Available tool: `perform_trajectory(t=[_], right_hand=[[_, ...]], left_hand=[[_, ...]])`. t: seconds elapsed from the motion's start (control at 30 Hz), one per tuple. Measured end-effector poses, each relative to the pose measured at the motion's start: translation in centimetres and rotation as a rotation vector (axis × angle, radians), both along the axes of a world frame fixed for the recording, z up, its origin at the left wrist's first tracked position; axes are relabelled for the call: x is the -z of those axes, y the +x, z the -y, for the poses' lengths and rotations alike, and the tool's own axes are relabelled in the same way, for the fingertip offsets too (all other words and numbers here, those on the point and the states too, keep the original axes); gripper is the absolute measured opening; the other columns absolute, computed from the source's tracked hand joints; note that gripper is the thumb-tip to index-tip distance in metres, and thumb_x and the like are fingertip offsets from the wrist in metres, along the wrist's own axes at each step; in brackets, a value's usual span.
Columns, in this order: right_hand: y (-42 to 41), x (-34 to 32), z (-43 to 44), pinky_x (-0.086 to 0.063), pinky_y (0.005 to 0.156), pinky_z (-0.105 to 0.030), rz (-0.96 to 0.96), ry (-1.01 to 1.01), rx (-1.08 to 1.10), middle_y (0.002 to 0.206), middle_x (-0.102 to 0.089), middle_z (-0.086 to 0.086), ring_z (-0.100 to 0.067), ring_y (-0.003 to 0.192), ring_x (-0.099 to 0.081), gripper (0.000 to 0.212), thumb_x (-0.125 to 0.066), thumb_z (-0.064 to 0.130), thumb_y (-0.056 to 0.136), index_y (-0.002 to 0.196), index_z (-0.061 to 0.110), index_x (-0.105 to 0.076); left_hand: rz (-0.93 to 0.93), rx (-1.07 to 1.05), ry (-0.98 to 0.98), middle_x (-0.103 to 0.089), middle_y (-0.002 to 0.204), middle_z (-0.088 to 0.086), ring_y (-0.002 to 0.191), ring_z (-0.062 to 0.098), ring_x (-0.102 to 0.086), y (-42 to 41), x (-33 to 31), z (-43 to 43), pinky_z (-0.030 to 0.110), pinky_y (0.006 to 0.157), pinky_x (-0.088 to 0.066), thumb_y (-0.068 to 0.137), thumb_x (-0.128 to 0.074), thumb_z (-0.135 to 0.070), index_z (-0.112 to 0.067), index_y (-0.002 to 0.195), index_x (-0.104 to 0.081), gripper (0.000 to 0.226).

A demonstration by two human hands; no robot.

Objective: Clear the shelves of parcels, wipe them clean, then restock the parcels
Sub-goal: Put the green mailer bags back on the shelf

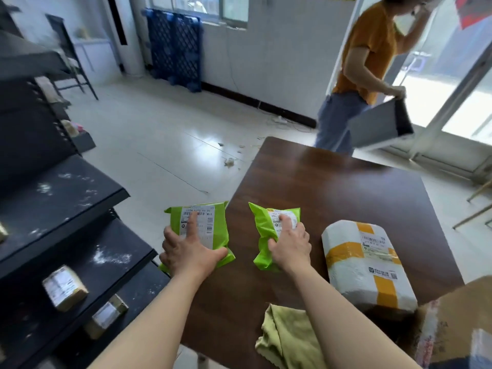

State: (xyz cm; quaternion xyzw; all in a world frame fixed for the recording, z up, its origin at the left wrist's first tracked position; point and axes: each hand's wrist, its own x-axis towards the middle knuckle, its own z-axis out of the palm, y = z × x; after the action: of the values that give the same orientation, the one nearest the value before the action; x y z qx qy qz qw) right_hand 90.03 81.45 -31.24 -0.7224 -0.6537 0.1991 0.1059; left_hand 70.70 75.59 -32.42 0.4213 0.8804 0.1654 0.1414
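A flat lime-green plastic mailer with a white printed label (198, 230) is gripped by the left hand (190, 253), the fingers being spread over the label and the thumb wrapped around the near right edge; this parcel is positioned off the left edge of the dark brown wooden table (346, 187), between the table and the black metal shelving unit (61, 198). A second, more crumpled lime-green plastic mailer (266, 235) is gripped by the right hand (291, 247), the fingers being curled over its white label; whether it rests on the table surface or is raised above it cannot be determined. A white foam-wrapped parcel banded with yellow tape (368, 265) is located on the table just beside the right hand. A crumpled yellow-green cloth (285, 336) is lying at the near edge of the table, partly covered by the right forearm. White dust marks are visible on the shelf boards, and two small brown taped cardboard boxes (65, 287) are seated on a lower shelf. A corner of a large brown cardboard box (458, 320) is visible at the lower right.
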Motion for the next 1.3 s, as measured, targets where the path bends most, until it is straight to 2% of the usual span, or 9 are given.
perform_trajectory(t=[0.33, 0.6, 0.73, 1.0, 1.3], right_hand=[[-4.0, -6.7, 4.4, -0.034, 0.102, -0.048, -0.077, 0.131, -0.203, 0.136, -0.035, -0.014, -0.037, 0.124, -0.038, 0.056, -0.059, 0.034, 0.087, 0.136, 0.03, -0.033], [-8.8, -10.1, 8.9, -0.034, 0.104, -0.049, -0.12, 0.169, -0.378, 0.139, -0.034, -0.016, -0.039, 0.125, -0.039, 0.054, -0.058, 0.035, 0.087, 0.136, 0.028, -0.036], [-11.5, -11.6, 10.8, -0.036, 0.102, -0.048, -0.172, 0.197, -0.464, 0.133, -0.037, -0.014, -0.038, 0.121, -0.041, 0.051, -0.056, 0.037, 0.087, 0.134, 0.028, -0.038], [-19.1, -15.2, 16.0, -0.036, 0.104, -0.047, -0.227, 0.251, -0.652, 0.141, -0.035, -0.015, -0.038, 0.123, -0.04, 0.059, -0.054, 0.043, 0.088, 0.142, 0.03, -0.034], [-30.7, -18.7, 27.5, -0.038, 0.101, -0.047, -0.242, 0.319, -0.896, 0.141, -0.037, -0.018, -0.039, 0.122, -0.041, 0.056, -0.054, 0.045, 0.088, 0.138, 0.027, -0.038]], left_hand=[[0.021, -0.162, 0.086, -0.009, 0.144, 0.017, 0.127, 0.041, -0.033, -2.2, -5.6, 7.2, 0.051, 0.108, -0.025, 0.05, -0.068, -0.074, -0.048, 0.141, -0.004, 0.114], [-0.039, -0.327, 0.135, -0.014, 0.143, 0.016, 0.123, 0.039, -0.035, -5.4, -9.3, 14.1, 0.049, 0.104, -0.029, 0.049, -0.067, -0.074, -0.049, 0.139, -0.007, 0.111], [-0.069, -0.419, 0.14, -0.018, 0.143, 0.018, 0.122, 0.038, -0.038, -7.6, -10.9, 17.7, 0.048, 0.102, -0.032, 0.047, -0.062, -0.076, -0.048, 0.141, -0.007, 0.112], [-0.102, -0.598, 0.213, -0.021, 0.145, 0.017, 0.124, 0.036, -0.037, -13.2, -14.3, 25.6, 0.046, 0.1, -0.033, 0.047, -0.064, -0.075, -0.048, 0.141, -0.012, 0.11], [-0.157, -0.807, 0.268, -0.02, 0.146, 0.015, 0.124, 0.036, -0.036, -21.1, -17.6, 40.1, 0.046, 0.101, -0.032, 0.05, -0.063, -0.075, -0.048, 0.139, -0.011, 0.107]])
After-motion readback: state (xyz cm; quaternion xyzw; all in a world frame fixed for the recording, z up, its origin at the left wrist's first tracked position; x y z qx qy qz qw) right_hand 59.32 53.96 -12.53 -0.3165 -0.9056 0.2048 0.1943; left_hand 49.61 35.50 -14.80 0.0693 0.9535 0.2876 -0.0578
